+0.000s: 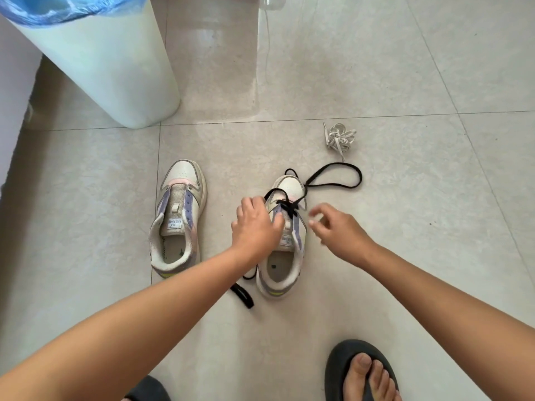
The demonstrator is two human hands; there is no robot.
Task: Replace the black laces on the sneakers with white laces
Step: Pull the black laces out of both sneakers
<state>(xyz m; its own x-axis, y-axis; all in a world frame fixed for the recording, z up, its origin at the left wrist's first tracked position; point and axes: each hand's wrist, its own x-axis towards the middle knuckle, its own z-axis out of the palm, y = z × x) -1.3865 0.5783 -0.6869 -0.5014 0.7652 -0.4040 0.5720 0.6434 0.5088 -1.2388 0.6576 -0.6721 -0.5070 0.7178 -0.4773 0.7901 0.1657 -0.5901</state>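
- Left sneaker point(178, 218) unlaced
- Right sneaker point(285, 227): black lace point(333, 176) mostly out; left hand point(256, 224) steadies it, grip unclear; right hand point(337, 227) released
- White laces point(339, 137) unused on floor

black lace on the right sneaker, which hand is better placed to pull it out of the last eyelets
Probably the left hand: it rests on the right sneaker, fingers at the black lace crossing. The right hand hovers beside the sneaker, holding nothing.

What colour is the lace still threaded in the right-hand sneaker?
Black, clearest in the head view.
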